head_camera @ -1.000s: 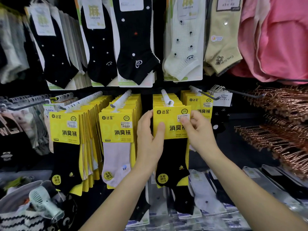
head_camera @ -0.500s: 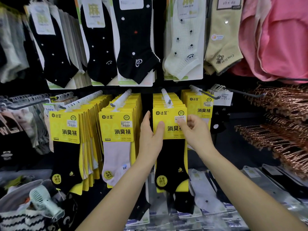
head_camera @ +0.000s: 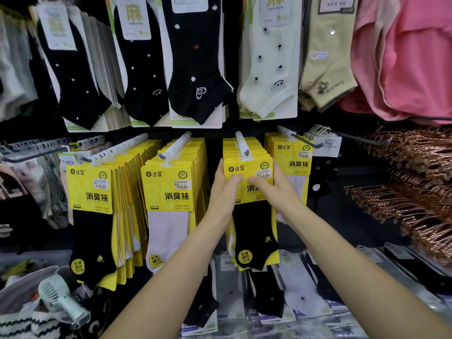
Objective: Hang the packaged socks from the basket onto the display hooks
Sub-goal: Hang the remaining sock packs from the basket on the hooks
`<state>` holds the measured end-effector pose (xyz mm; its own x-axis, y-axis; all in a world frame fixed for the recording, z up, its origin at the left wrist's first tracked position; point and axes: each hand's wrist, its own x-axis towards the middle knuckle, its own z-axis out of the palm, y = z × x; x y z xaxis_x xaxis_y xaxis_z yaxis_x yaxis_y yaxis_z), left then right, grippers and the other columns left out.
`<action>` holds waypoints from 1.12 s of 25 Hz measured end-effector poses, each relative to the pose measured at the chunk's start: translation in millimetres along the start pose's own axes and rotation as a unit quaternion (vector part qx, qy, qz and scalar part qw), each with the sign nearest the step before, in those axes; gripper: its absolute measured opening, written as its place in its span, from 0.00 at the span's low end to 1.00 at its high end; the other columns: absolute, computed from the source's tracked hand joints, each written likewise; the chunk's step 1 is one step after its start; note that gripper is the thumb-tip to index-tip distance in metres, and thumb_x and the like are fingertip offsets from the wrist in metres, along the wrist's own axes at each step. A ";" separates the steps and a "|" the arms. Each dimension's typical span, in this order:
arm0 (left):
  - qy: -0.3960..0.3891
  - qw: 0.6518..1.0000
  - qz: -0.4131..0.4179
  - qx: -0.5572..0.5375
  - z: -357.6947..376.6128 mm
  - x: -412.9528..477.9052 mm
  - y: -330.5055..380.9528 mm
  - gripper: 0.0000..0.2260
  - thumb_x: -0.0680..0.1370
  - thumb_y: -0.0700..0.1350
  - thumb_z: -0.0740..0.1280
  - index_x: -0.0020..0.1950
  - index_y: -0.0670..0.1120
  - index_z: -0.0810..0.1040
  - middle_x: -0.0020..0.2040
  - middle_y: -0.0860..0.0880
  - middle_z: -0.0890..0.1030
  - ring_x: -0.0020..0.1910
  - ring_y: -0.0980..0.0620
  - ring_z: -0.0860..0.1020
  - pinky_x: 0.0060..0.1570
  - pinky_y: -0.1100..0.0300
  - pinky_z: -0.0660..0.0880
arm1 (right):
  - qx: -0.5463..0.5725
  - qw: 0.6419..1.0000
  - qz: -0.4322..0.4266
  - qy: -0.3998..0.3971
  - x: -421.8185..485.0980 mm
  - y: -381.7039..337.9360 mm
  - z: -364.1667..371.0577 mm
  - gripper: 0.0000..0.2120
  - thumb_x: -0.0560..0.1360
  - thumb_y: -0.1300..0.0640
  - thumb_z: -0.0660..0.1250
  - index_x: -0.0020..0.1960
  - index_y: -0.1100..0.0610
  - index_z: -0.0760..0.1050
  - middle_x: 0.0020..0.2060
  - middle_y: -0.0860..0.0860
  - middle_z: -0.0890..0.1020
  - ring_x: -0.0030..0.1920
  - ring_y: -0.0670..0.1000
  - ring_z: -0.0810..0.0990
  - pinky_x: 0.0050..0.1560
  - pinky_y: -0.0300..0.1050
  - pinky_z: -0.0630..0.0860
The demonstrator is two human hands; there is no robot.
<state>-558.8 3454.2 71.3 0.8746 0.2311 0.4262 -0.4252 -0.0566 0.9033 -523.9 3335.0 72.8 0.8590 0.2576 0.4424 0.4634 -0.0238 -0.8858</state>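
Since the neighbouring yellow packs [head_camera: 168,192] on that row are crammed tight, I'd keep the black-sock pack [head_camera: 254,231] square to its display hook [head_camera: 241,143] and slide it straight back. Both the left hand [head_camera: 221,192] and right hand [head_camera: 278,189] pinch the card's upper sides, thumbs in front, right at the hook's tip. Can't tell if the hang hole is fully on.

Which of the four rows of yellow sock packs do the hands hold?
The third row from the left: left hand and right hand grip its front pack, which shows a black sock.
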 end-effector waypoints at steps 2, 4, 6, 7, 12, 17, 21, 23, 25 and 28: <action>-0.007 1.000 -0.003 0.000 -3.5 -1.7 -9.6 0.20 0.77 0.41 0.60 0.68 0.51 0.69 0.54 0.61 0.80 0.52 0.67 0.77 0.50 0.72 0.73 | -0.003 1.000 -0.002 -0.009 -4.5 5.9 0.1 0.19 0.76 0.59 0.65 0.65 0.50 0.66 0.51 0.42 0.80 0.50 0.36 0.78 0.51 0.31 0.75; -0.020 0.999 -0.027 -0.015 -6.5 -10.8 -24.3 0.17 0.80 0.44 0.58 0.70 0.51 0.67 0.59 0.57 0.79 0.55 0.65 0.77 0.48 0.74 0.73 | -0.013 1.000 0.008 -0.012 -13.5 16.7 3.0 0.19 0.77 0.56 0.64 0.66 0.52 0.65 0.55 0.45 0.78 0.53 0.35 0.76 0.55 0.32 0.74; -0.024 0.997 -0.061 -0.047 -7.3 -26.2 -41.2 0.17 0.82 0.51 0.54 0.69 0.50 0.69 0.61 0.52 0.79 0.59 0.58 0.77 0.55 0.66 0.75 | -0.026 0.999 0.024 -0.009 -25.0 32.4 8.1 0.21 0.78 0.54 0.63 0.69 0.54 0.63 0.60 0.48 0.77 0.59 0.42 0.75 0.63 0.42 0.71; -0.018 0.995 -0.080 -0.062 -7.3 -34.1 -46.3 0.19 0.81 0.54 0.52 0.68 0.50 0.71 0.60 0.51 0.79 0.60 0.55 0.77 0.57 0.62 0.75 | -0.035 0.999 0.031 -0.004 -31.9 38.8 11.4 0.23 0.78 0.54 0.63 0.70 0.55 0.62 0.62 0.49 0.76 0.63 0.46 0.73 0.65 0.46 0.70; -0.002 0.989 -0.132 -0.071 -7.9 -47.1 -42.6 0.20 0.82 0.57 0.47 0.62 0.54 0.75 0.51 0.56 0.82 0.48 0.62 0.81 0.41 0.70 0.75 | -0.043 0.998 0.039 0.002 -54.4 41.8 16.1 0.24 0.77 0.56 0.64 0.71 0.55 0.61 0.63 0.49 0.74 0.65 0.48 0.71 0.63 0.43 0.69; 0.035 0.981 -0.182 -0.058 -34.4 -113.6 -78.3 0.21 0.82 0.56 0.48 0.74 0.54 0.62 0.71 0.57 0.67 0.70 0.60 0.65 0.67 0.64 0.61 | -0.047 0.995 0.056 0.067 -123.3 67.4 8.0 0.27 0.76 0.54 0.65 0.72 0.49 0.60 0.68 0.40 0.67 0.68 0.38 0.65 0.66 0.36 0.64; 0.079 0.957 -0.279 0.028 -79.5 -214.9 -143.4 0.18 0.83 0.52 0.49 0.69 0.50 0.68 0.65 0.55 0.70 0.64 0.58 0.67 0.64 0.60 0.62 | -0.072 0.988 0.125 0.053 -215.8 118.2 22.8 0.16 0.77 0.54 0.63 0.62 0.42 0.65 0.58 0.37 0.72 0.58 0.35 0.72 0.51 0.25 0.70; 0.132 0.938 -0.317 0.050 -99.5 -254.9 -174.2 0.12 0.82 0.48 0.54 0.61 0.48 0.73 0.59 0.51 0.74 0.58 0.55 0.72 0.59 0.62 0.65 | -0.110 0.975 0.191 -0.017 -251.0 148.6 47.9 0.13 0.78 0.58 0.63 0.60 0.48 0.69 0.56 0.45 0.75 0.56 0.44 0.74 0.49 0.30 0.70; 0.168 0.917 -0.341 0.117 -119.8 -285.9 -200.9 0.10 0.81 0.42 0.58 0.59 0.40 0.74 0.58 0.43 0.77 0.56 0.50 0.75 0.52 0.67 0.65 | -0.142 0.960 0.227 -0.079 -276.9 172.6 81.7 0.10 0.77 0.60 0.64 0.58 0.54 0.73 0.54 0.51 0.78 0.53 0.46 0.76 0.48 0.31 0.71; 0.240 0.866 -0.417 0.140 -148.3 -319.9 -231.4 0.11 0.79 0.35 0.59 0.60 0.31 0.73 0.56 0.37 0.77 0.60 0.38 0.74 0.52 0.63 0.67 | -0.176 0.939 0.249 -0.158 -297.0 201.2 134.9 0.11 0.76 0.62 0.65 0.58 0.62 0.76 0.52 0.57 0.81 0.50 0.51 0.79 0.49 0.33 0.70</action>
<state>-774.7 3537.4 -281.3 0.6247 0.6777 -0.3879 0.4392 0.1058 0.8921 -715.2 3384.0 -255.6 0.9070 0.4015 -0.1269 0.1123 -0.5210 -0.8461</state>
